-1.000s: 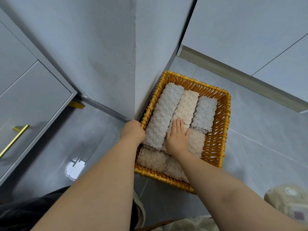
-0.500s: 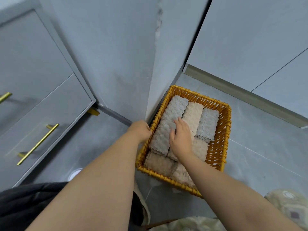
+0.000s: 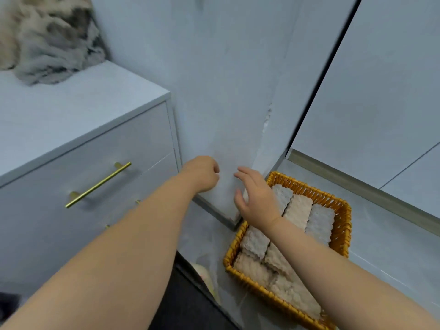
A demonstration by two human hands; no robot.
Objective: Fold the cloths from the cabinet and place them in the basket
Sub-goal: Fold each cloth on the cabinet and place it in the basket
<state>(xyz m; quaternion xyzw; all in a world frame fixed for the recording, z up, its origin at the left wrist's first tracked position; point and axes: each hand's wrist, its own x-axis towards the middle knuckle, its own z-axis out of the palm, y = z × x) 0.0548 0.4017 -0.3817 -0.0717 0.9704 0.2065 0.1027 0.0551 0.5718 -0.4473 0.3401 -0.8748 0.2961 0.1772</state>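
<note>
Several unfolded cloths: heaped on the cabinet top, waiting for folding.
Left hand: fingers curled, holding nothing, held up beside the cabinet.
Right hand: fingers spread, empty, above the basket's left edge.
Basket: on the floor, folded cloths packed in rows, likely to save room.

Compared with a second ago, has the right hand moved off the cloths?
Yes. The right hand has left the cloths and risen over the basket's left rim toward the wall, fingers spread, empty.
</note>
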